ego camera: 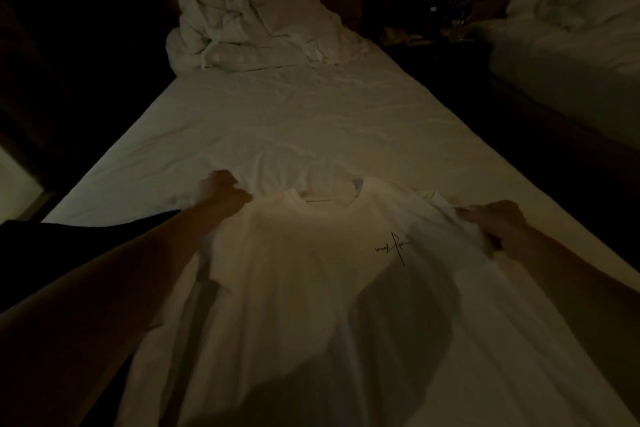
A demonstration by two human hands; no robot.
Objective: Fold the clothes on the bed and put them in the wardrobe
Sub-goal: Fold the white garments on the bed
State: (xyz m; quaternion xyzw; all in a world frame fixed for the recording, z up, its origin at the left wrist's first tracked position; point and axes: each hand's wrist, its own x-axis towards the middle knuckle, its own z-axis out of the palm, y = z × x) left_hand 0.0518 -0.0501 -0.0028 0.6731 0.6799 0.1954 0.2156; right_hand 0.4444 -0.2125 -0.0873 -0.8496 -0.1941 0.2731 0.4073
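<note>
T-shirt [311, 270] spread between our left hand [223, 192] and right hand [498, 222], both gripping its shoulders; next, probably lay flat on bed [277, 121], fold.

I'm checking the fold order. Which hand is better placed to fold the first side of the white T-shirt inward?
Probably right. The right hand grips the white T-shirt out at its sleeve edge, ready to swing inward. The left hand grips nearer the collar.

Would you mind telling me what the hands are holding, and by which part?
Both hold the white T-shirt: the left hand grips one shoulder, the right hand grips the other.
</note>
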